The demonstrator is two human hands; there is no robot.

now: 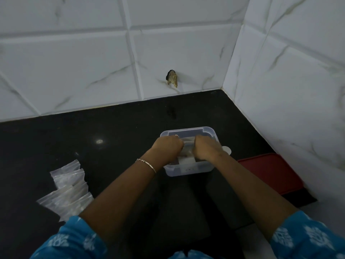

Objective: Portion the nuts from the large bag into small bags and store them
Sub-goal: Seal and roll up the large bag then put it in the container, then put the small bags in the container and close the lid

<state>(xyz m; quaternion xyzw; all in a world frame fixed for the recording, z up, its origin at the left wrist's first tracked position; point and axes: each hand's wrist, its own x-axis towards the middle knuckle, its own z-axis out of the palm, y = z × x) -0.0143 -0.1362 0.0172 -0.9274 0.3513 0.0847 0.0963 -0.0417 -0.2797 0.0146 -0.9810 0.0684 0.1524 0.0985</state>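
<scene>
A clear plastic container (pixel 188 171) stands on the black counter, open at the top. Over it my left hand (pixel 167 146) and my right hand (pixel 206 148) both grip a clear plastic bag (pixel 187 146), one on each side, fingers curled round its top edge. The bag hangs down into the container; its contents are too dim to make out. To the left on the counter lies a loose pile of several small clear zip bags (pixel 68 189).
A red lid (pixel 270 172) lies flat to the right of the container, near the tiled side wall. White marble-look tiles close off the back and right. A dark hole with debris (pixel 171 78) marks the back wall. The black counter (pixel 93 139) stretches left.
</scene>
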